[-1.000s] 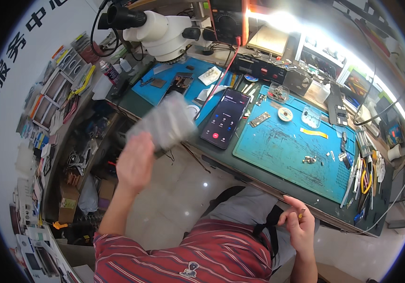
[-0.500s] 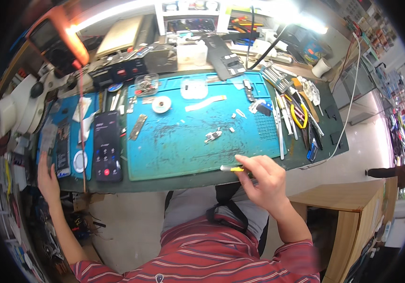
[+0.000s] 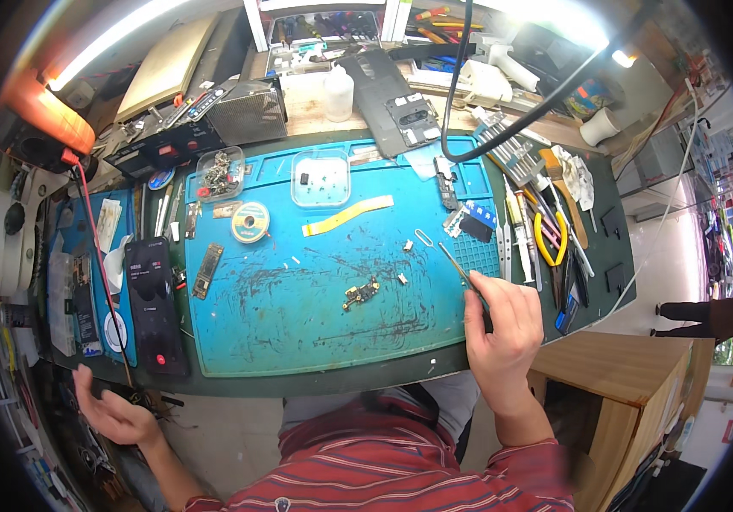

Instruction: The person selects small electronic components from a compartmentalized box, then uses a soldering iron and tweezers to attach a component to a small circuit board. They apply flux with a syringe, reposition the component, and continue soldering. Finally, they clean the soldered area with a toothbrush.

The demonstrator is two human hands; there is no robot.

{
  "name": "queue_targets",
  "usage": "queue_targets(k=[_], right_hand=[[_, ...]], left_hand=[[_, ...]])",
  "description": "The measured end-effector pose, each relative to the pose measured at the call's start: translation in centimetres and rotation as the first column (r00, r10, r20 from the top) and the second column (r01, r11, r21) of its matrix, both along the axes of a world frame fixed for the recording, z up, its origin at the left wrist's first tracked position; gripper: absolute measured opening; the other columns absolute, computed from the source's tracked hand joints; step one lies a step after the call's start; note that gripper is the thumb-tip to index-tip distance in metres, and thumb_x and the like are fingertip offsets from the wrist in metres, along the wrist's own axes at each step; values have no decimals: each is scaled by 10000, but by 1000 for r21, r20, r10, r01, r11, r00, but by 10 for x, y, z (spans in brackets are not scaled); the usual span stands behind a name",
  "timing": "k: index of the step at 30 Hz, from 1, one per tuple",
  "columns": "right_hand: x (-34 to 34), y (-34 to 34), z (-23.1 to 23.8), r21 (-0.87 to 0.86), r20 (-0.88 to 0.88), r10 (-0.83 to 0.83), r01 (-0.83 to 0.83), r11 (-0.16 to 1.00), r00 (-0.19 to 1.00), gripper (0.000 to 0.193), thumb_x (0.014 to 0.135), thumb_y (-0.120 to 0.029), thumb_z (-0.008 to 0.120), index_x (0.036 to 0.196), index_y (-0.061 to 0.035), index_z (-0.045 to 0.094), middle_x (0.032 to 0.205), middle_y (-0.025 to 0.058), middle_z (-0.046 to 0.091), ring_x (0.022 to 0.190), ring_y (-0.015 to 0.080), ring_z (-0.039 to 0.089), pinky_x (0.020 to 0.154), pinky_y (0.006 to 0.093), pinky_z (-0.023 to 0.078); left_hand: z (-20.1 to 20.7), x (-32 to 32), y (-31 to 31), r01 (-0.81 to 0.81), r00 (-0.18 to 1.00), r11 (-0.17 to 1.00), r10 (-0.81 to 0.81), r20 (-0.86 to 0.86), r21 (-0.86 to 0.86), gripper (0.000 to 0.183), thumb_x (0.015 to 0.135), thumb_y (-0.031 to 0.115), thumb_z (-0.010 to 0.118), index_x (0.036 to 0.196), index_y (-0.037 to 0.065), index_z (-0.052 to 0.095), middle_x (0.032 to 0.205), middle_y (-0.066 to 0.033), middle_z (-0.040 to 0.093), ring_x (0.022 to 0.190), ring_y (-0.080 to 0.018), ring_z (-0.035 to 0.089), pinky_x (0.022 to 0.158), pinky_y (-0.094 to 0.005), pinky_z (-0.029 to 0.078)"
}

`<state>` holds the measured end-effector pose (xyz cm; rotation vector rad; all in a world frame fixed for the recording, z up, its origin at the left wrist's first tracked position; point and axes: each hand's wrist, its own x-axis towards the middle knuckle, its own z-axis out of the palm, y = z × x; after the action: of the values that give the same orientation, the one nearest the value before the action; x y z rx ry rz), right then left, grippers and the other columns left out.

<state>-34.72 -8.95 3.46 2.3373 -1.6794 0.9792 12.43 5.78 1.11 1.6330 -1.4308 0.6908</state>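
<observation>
Ok, head view. Right hand (image 3: 503, 328) is over the near right part of the big blue mat (image 3: 264, 354), thumb and fingers pinched on a slim tool (image 3: 464, 273) (tweezers or probe, can't tell). Tool points far and slightly left; tip sits near a small looped pin (image 3: 423, 238). Can't tell if the tip touches the mat.

Left hand (image 3: 119, 414) is off the near left edge of the bench, fingers spread and loosely curled, nothing in them. Nearest item is the dark phone (image 3: 154, 303), flat on the bench, screen lit, left of the big mat.

On the mat: small black-and-gold part (image 3: 360, 294) around the middle, left of the tool, with a tiny light piece (image 3: 402, 278) between them. Farther back, a yellow-and-white ribbon cable (image 3: 347, 217) lies near a clear tray (image 3: 321, 200). Far left corner: wire spool (image 3: 250, 223), clear box of small metal bits (image 3: 221, 173). Narrow circuit board (image 3: 207, 271) near the left edge.

Right of the mat: yellow-handled pliers (image 3: 550, 239) among other hand tools. Far side: white bottle (image 3: 338, 94). Far left: orange meter (image 3: 46, 119), red lead (image 3: 87, 192) running toward the near side.
</observation>
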Motion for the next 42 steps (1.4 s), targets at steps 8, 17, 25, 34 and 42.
queue_targets(k=[8, 17, 25, 34, 42], right_hand=[[-5, -13, 17, 156, -36, 49, -43, 987, 998, 286, 804, -28, 793, 1083, -54, 738, 934, 60, 659, 820, 254, 626, 716, 381, 501], [5, -63, 37, 301, 3, 415, -397, 867, 910, 154, 840, -25, 728, 987, -62, 703, 908, 65, 650, 842, 255, 647, 726, 363, 539], [14, -103, 28, 353, -28, 572, -527, 773, 820, 74, 873, -99, 715, 940, -76, 693, 894, 70, 637, 895, 276, 658, 781, 391, 544], [4, -100, 21, 359, -6, 559, -520, 775, 829, 84, 865, -131, 737, 904, -77, 684, 876, 66, 614, 900, 266, 650, 787, 383, 548], [2, -93, 25, 376, 95, 579, -568, 732, 810, 74, 874, -90, 735, 941, -66, 718, 903, 79, 675, 856, 279, 674, 757, 389, 542]], left_hand=[[-10, -53, -14, 291, 929, 951, -253, 270, -108, 423, 990, 79, 442, 1384, -73, 421, 1155, -226, 600, 1005, -374, 632, 974, -620, 514], [33, -174, -74, 686, 722, 660, -568, -395, 307, 337, 869, 25, 730, 1195, -5, 648, 1035, -157, 652, 840, -305, 663, 700, -403, 547], [54, -225, -147, 661, 746, 591, -584, -320, 462, 251, 824, 55, 777, 1045, 16, 664, 961, -100, 627, 827, -282, 619, 716, -394, 513], [42, -227, -162, 679, 712, 499, -625, -319, 538, 233, 790, 55, 795, 1007, 44, 711, 1003, -77, 663, 906, -279, 630, 799, -384, 529], [45, -229, -172, 678, 735, 578, -553, -393, 454, 190, 811, 48, 787, 985, 38, 711, 977, -92, 686, 919, -295, 643, 829, -395, 517]])
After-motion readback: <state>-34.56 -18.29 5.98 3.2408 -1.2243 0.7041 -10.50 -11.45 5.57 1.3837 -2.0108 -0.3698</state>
